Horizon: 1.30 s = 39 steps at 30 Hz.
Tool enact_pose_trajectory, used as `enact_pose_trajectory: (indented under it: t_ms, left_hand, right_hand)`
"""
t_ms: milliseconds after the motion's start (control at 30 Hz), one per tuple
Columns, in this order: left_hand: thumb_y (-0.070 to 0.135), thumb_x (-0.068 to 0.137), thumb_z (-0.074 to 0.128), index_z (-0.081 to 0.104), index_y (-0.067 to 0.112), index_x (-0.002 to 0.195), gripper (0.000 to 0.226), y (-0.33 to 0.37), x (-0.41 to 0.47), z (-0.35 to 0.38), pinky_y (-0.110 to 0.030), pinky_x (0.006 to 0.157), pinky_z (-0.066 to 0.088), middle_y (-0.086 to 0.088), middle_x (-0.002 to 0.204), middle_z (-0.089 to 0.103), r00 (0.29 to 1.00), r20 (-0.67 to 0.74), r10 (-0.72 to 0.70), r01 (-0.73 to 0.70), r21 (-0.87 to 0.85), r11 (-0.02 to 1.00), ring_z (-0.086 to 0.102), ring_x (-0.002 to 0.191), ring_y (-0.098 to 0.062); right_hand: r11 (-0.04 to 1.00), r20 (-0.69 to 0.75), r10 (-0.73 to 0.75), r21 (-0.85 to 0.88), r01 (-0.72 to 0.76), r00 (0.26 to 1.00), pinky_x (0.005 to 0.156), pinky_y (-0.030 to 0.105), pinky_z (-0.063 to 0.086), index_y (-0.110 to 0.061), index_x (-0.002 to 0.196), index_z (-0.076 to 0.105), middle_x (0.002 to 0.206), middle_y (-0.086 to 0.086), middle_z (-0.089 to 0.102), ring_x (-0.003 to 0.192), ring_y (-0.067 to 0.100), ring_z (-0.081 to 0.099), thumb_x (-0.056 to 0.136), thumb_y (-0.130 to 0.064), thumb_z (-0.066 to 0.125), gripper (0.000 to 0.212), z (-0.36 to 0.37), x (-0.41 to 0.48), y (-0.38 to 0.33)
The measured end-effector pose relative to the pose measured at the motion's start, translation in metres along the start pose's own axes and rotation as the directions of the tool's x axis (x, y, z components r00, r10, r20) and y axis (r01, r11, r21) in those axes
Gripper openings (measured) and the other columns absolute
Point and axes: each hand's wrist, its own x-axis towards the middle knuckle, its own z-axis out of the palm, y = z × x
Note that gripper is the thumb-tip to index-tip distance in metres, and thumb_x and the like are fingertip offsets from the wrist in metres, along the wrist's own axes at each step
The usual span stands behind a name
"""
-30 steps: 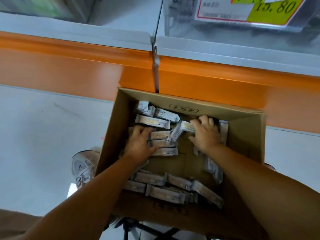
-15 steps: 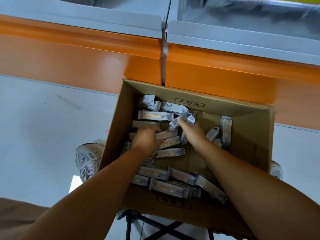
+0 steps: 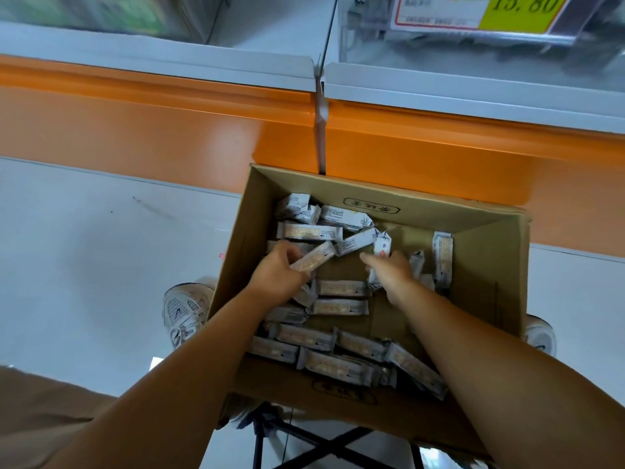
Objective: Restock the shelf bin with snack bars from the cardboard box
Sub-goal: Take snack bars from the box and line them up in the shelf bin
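Cardboard box (image 3: 491, 265) holds snack bars (image 3: 341, 306); left hand (image 3: 275, 278) grips one; right hand (image 3: 394, 273) another.

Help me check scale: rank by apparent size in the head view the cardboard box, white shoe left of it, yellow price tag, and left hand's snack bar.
1. cardboard box
2. white shoe and yellow price tag: alike, both partly cut off, unranked
3. snack bar in left hand

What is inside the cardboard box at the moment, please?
Loose wrapped snack bars lie scattered over the floor of the cardboard box. The left hand grips one; the right hand grips others. Whatever the hands cover is hidden.
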Motion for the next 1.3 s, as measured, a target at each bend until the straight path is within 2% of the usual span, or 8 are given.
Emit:
enact_pose_trajectory:
  t_ms: [267, 400, 600, 833, 967, 1067, 1167, 1300]
  left_hand:
    - [0.004, 0.088, 0.066, 0.049, 0.016, 0.129, 0.047, 0.000, 0.000, -0.006, -0.020, 0.061, 0.050, -0.002, 0.110, 0.061, 0.993, 0.072, -0.088, 0.103, -0.235, 0.967, 0.061, 0.088, -0.012]
    - [0.009, 0.087, 0.064, 0.047, 0.016, 0.130, 0.046, -0.003, 0.006, -0.003, -0.038, 0.080, 0.056, -0.011, 0.112, 0.060, 0.989, 0.060, -0.139, 0.150, -0.304, 0.941, 0.063, 0.098, -0.025]
    - [0.027, 0.079, 0.079, 0.063, 0.016, 0.106, 0.033, -0.005, 0.011, -0.001, -0.044, 0.086, 0.058, -0.010, 0.102, 0.071, 0.985, 0.054, -0.166, 0.174, -0.374, 0.911, 0.070, 0.092, -0.025]
    - [0.034, 0.080, 0.079, 0.065, 0.010, 0.080, 0.027, 0.022, -0.004, 0.008, -0.030, 0.060, 0.048, -0.007, 0.068, 0.067, 0.991, 0.075, -0.115, 0.134, -0.366, 0.921, 0.060, 0.060, -0.017]
    - [0.035, 0.083, 0.077, 0.071, 0.012, 0.097, 0.028, 0.050, -0.028, 0.010, -0.015, 0.050, 0.048, -0.002, 0.091, 0.074, 0.985, 0.167, -0.034, 0.105, -0.438, 0.893, 0.066, 0.068, -0.004]
    - [0.037, 0.082, 0.077, 0.067, 0.010, 0.110, 0.040, 0.074, -0.049, 0.006, -0.026, 0.082, 0.055, -0.002, 0.123, 0.066, 0.961, 0.277, 0.021, 0.119, -0.477, 0.871, 0.068, 0.103, -0.017]
    - [0.044, 0.080, 0.076, 0.040, 0.010, 0.145, 0.081, 0.091, -0.065, 0.001, -0.037, 0.093, 0.036, -0.002, 0.139, 0.050, 0.949, 0.310, 0.066, 0.079, -0.434, 0.897, 0.043, 0.134, -0.024]
    - [0.040, 0.081, 0.077, 0.071, 0.025, 0.111, 0.034, 0.110, -0.082, -0.015, -0.038, 0.097, 0.048, 0.008, 0.106, 0.074, 0.927, 0.305, 0.218, -0.042, -0.491, 0.870, 0.066, 0.105, -0.011]
  right_hand:
    - [1.000, -0.048, 0.017, 0.008, -0.016, 0.999, 0.080, 0.032, 0.041, -0.008, 0.129, 0.053, 0.127, 0.009, 0.058, 0.114, 0.030, 0.057, 0.084, -0.053, 0.064, 0.065, 0.026, 0.008, -0.016]
    - [0.998, -0.062, 0.058, 0.039, -0.056, 0.996, 0.083, 0.034, 0.043, -0.009, 0.132, 0.050, 0.128, 0.011, 0.058, 0.116, 0.030, 0.057, 0.083, -0.055, 0.065, 0.069, 0.035, 0.012, -0.022]
    - [0.996, -0.091, 0.014, -0.087, -0.022, 0.996, 0.071, 0.034, 0.047, -0.012, 0.072, 0.051, 0.070, 0.003, 0.051, 0.067, 0.020, 0.052, 0.087, -0.030, 0.068, 0.030, 0.028, 0.009, -0.024]
    - [0.996, 0.204, -0.074, -0.042, 0.084, 0.976, 0.091, 0.031, 0.036, -0.010, 0.146, 0.030, 0.143, 0.007, 0.044, 0.121, 0.025, 0.050, 0.086, -0.030, 0.069, 0.074, -0.008, -0.039, -0.010]
    - [0.990, 0.369, -0.144, 0.054, 0.133, 0.918, 0.098, 0.027, 0.036, -0.014, 0.146, 0.029, 0.130, -0.007, 0.050, 0.115, 0.015, 0.055, 0.087, -0.028, 0.068, 0.071, -0.029, -0.073, -0.009]
    - [0.981, 0.400, -0.196, 0.083, 0.178, 0.895, 0.114, 0.040, 0.030, -0.020, 0.151, 0.022, 0.147, 0.002, 0.042, 0.131, 0.020, 0.046, 0.074, -0.045, 0.077, 0.099, -0.042, -0.098, -0.013]
    - [0.958, 0.393, -0.274, 0.031, 0.285, 0.878, 0.109, 0.038, 0.039, -0.025, 0.147, 0.028, 0.148, -0.004, 0.044, 0.125, 0.014, 0.052, 0.060, -0.061, 0.077, 0.106, -0.059, -0.120, -0.019]
    - [0.916, 0.387, -0.391, 0.074, 0.394, 0.835, 0.067, 0.033, 0.059, -0.036, 0.131, 0.028, 0.120, -0.001, 0.061, 0.096, 0.016, 0.067, 0.090, -0.022, 0.065, 0.057, -0.079, -0.145, -0.037]
